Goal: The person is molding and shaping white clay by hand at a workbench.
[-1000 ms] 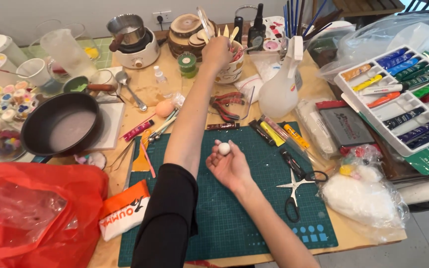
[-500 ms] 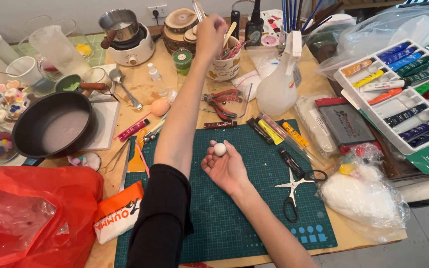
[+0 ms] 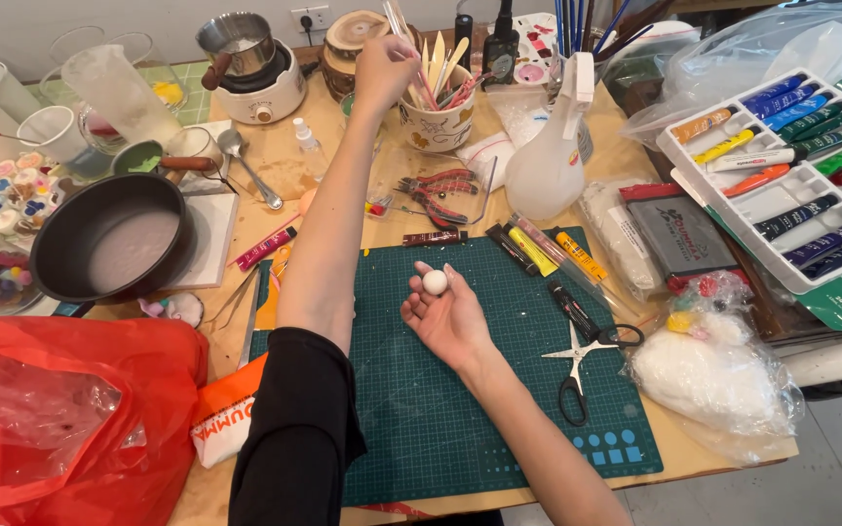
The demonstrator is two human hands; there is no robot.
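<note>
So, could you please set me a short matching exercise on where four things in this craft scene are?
Things:
1. small white ball
2. scissors
3. black pan
4. paint tubes

Places:
A. in a white tray at the far right
B. lying on the green cutting mat
C. at the right hand's fingertips
D. left of the mat, beside the left arm

Pairs: 1-C, 2-B, 3-D, 4-A

red bag (image 3: 60, 419) cut off at left, paint tray (image 3: 782, 175) cut off right
</note>
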